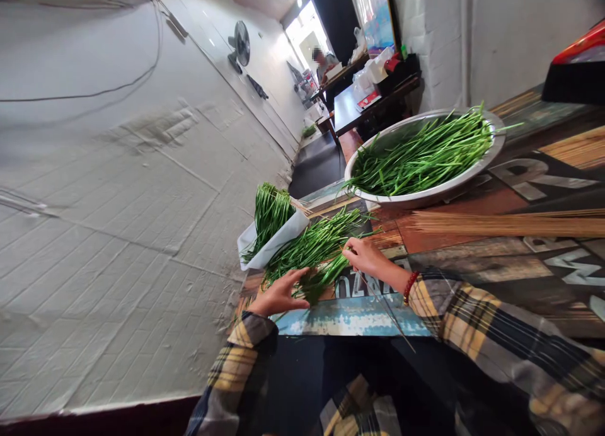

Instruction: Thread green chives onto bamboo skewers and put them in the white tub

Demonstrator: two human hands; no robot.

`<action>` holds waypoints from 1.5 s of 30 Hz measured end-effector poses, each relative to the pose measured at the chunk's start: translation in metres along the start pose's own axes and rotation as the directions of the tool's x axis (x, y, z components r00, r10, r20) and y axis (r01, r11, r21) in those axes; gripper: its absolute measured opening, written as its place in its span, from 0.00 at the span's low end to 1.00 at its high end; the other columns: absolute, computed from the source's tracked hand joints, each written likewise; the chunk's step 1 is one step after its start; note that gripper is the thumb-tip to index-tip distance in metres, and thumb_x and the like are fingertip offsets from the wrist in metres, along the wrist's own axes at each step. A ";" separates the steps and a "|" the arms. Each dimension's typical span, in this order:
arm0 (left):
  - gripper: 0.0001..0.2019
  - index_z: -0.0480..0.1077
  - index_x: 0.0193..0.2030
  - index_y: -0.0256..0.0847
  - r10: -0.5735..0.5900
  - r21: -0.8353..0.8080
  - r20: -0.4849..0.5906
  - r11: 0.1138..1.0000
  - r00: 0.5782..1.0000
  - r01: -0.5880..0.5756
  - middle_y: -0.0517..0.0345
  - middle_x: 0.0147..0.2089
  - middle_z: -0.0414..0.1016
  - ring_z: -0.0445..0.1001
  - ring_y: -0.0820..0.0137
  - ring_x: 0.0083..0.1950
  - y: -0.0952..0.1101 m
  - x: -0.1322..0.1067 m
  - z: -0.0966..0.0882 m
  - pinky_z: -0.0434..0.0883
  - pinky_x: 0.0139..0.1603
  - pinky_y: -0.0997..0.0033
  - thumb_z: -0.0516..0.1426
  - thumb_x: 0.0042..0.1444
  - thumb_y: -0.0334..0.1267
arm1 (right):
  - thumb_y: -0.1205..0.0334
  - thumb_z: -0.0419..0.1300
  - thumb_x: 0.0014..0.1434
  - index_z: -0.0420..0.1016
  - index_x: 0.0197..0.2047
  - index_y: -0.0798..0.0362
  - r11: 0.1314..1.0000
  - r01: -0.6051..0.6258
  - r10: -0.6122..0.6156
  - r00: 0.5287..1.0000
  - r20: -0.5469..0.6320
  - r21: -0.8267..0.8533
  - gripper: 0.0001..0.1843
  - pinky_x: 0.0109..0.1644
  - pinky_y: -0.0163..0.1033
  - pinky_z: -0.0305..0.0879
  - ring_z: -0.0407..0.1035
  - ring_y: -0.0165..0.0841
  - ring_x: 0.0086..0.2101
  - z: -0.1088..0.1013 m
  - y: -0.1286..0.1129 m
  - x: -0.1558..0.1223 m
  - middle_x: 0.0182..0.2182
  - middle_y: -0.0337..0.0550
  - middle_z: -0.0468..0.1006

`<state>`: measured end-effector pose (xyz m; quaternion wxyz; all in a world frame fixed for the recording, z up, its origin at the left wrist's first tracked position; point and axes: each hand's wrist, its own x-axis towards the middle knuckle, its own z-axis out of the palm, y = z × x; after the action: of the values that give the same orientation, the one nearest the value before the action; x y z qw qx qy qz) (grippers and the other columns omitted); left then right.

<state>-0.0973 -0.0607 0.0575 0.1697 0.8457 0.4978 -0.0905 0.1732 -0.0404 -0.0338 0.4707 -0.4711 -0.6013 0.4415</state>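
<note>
A loose heap of green chives (pixel 316 246) lies on the patterned table (pixel 472 269) in front of me. My left hand (pixel 280 292) rests on the near end of the heap, fingers stretched over the stalks. My right hand (pixel 365 257) is closed in a pinch on a thin bamboo skewer (pixel 385 304) whose tip points into the chives and whose tail runs back past my wrist. Both sleeves are yellow and dark plaid, with a red bead bracelet on the right wrist.
A white tray (pixel 271 242) of bundled chives stands at the table's left edge. A large steel basin (pixel 428 193) full of chives sits behind. A sheaf of bamboo skewers (pixel 510 223) lies to the right. A person sits at far tables. White tiled floor on the left.
</note>
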 end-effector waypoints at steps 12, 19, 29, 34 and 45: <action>0.44 0.55 0.65 0.35 -0.192 0.195 -0.435 0.934 0.880 0.300 0.40 0.59 0.66 0.66 0.51 0.59 -0.005 0.077 0.009 0.64 0.58 0.54 0.66 0.41 0.44 | 0.69 0.54 0.57 0.74 0.31 0.55 0.992 0.060 -0.058 0.998 0.019 -0.115 0.07 0.25 0.31 0.57 0.67 0.28 0.19 -0.001 -0.001 0.000 0.17 0.35 0.72; 0.16 0.68 0.50 0.40 -0.210 0.302 -0.478 0.873 0.853 0.384 0.48 0.46 0.70 0.68 0.59 0.50 0.005 0.096 -0.001 0.64 0.50 0.62 0.57 0.53 0.35 | 0.68 0.55 0.58 0.74 0.33 0.56 0.993 0.056 -0.053 0.998 0.030 -0.102 0.07 0.24 0.31 0.56 0.66 0.28 0.18 -0.001 0.002 0.002 0.16 0.34 0.71; 0.30 0.60 0.61 0.39 -0.136 0.325 -0.507 0.884 0.851 0.335 0.47 0.49 0.68 0.68 0.56 0.51 0.006 0.102 -0.003 0.66 0.50 0.59 0.61 0.50 0.39 | 0.68 0.56 0.57 0.74 0.31 0.55 0.992 0.054 -0.054 0.999 0.003 -0.112 0.06 0.26 0.31 0.57 0.67 0.28 0.19 -0.001 -0.002 0.002 0.17 0.35 0.71; 0.36 0.55 0.64 0.39 -0.037 0.206 -0.594 0.958 0.804 0.197 0.44 0.58 0.63 0.64 0.55 0.60 0.010 0.074 -0.007 0.63 0.60 0.55 0.62 0.50 0.43 | 0.69 0.55 0.57 0.74 0.32 0.55 0.996 0.053 -0.053 0.999 -0.008 -0.077 0.06 0.25 0.31 0.57 0.67 0.28 0.19 0.000 -0.001 0.001 0.17 0.35 0.71; 0.33 0.50 0.68 0.40 -0.024 0.084 -0.539 0.993 0.842 0.082 0.42 0.62 0.62 0.62 0.56 0.63 0.073 0.046 0.083 0.61 0.62 0.50 0.57 0.56 0.35 | 0.61 0.53 0.59 0.70 0.34 0.53 0.999 0.006 -0.005 1.000 -0.015 0.041 0.06 0.21 0.32 0.60 0.69 0.30 0.16 0.002 0.005 -0.003 0.17 0.34 0.71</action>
<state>-0.0096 -0.0871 -0.0197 -0.0230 0.8308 0.5432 0.1192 0.1723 -0.0422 -0.0393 0.4858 -0.4630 -0.5900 0.4489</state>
